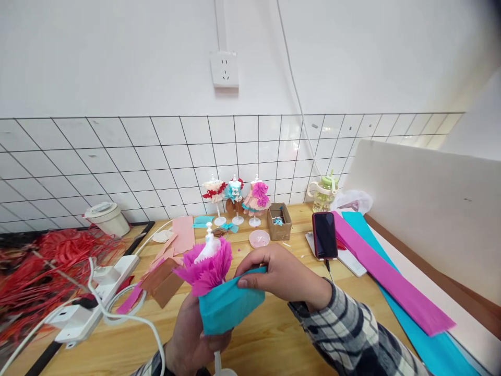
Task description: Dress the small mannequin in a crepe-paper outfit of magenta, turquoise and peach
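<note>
A small white dress form [208,249] with a ruffled magenta paper collar [211,269] stands tilted in front of me. My left hand [191,329] is closed around its lower body, under the collar. A strip of turquoise crepe paper [230,305] lies against the form just below the magenta ruffle and covers part of my left fingers. Its right end is pinched between the thumb and fingers of my right hand [270,271]. The form's white stem shows beneath my left hand, at the bottom edge of the view.
Three dressed mini forms [255,201] stand by the tiled wall, beside a cardboard box [279,222] and a pink dish [259,239]. Right are a phone [324,235], long crepe strips [391,277] and a jug [324,193]. Left are paper scraps [162,282], a power strip [102,297] and red strands [47,277].
</note>
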Motion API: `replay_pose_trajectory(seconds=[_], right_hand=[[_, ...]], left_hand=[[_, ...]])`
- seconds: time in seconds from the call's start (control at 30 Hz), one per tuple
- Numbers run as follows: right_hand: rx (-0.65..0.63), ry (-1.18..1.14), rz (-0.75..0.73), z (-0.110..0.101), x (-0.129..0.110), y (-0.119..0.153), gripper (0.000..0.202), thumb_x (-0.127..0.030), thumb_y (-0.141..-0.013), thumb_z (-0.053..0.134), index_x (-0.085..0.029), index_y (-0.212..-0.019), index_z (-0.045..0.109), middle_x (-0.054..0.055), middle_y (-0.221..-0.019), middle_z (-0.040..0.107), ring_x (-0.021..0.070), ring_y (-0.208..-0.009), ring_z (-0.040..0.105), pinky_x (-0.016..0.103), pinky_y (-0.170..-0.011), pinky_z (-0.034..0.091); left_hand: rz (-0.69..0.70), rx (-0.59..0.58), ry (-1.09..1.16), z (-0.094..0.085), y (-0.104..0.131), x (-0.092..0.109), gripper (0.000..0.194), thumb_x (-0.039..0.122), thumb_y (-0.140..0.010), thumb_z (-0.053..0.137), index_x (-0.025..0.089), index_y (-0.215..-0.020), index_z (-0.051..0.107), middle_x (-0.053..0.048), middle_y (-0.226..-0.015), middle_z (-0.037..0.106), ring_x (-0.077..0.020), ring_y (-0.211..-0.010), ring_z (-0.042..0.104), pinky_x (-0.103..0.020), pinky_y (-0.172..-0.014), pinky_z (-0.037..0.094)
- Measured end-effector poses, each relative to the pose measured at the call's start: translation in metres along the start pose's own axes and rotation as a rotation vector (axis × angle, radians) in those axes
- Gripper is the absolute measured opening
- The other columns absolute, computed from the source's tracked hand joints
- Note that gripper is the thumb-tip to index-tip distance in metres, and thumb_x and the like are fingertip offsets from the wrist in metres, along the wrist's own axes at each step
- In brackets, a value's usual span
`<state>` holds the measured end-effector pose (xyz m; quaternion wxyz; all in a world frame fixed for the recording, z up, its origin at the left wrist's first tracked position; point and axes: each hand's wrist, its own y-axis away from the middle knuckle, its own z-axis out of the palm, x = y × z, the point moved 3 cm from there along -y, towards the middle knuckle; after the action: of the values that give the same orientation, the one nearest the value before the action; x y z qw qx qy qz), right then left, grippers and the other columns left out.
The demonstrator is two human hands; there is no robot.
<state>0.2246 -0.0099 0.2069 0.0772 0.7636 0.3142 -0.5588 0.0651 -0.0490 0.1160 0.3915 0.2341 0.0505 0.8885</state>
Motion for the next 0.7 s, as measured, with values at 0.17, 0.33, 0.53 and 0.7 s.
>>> replay_pose_trajectory(seconds=[0.17,0.33,0.53,0.7], right_hand=[[-0.040,-0.003,-0.051,0.005,-0.002,-0.009,0.013,-0.024,-0.076,0.071,-0.019,-0.087,0.074,0.000,-0.080,0.072,0.0114,-0.073,0.063,0.017,-0.063,0.046],[-0.084,0.031,-0.152,0.010,-0.008,-0.015,0.012,-0.021,-0.077,0.070,-0.018,-0.087,0.074,0.001,-0.082,0.071,0.0114,-0.075,0.063,0.019,-0.066,0.046],[-0.030,0.032,-0.114,0.012,-0.008,-0.019,0.013,-0.024,-0.073,0.073,-0.018,-0.084,0.070,-0.002,-0.077,0.068,0.0108,-0.072,0.061,0.019,-0.062,0.044],[0.012,0.020,-0.019,0.014,-0.003,-0.018,0.026,-0.032,-0.065,0.079,-0.018,-0.083,0.067,-0.003,-0.071,0.063,0.0115,-0.067,0.058,0.020,-0.057,0.042]], left_hand=[[-0.021,-0.212,-0.013,-0.003,0.003,-0.005,0.029,0.035,-0.078,0.058,0.011,-0.062,0.061,0.007,-0.039,0.036,0.0021,-0.028,0.015,-0.010,-0.031,0.017],[-0.043,-0.261,-0.046,-0.009,0.004,-0.007,0.036,0.043,-0.077,0.059,0.011,-0.061,0.060,0.006,-0.037,0.034,0.0018,-0.026,0.013,-0.011,-0.030,0.013],[-0.026,-0.150,-0.082,-0.014,0.002,-0.008,0.041,0.044,-0.083,0.049,0.010,-0.063,0.062,0.004,-0.038,0.041,0.0013,-0.024,0.017,-0.012,-0.030,0.013],[-0.027,-0.099,-0.159,-0.027,0.002,-0.011,0.043,0.049,-0.080,0.051,0.012,-0.060,0.060,0.003,-0.036,0.041,-0.0014,-0.026,0.024,-0.015,-0.032,0.020]])
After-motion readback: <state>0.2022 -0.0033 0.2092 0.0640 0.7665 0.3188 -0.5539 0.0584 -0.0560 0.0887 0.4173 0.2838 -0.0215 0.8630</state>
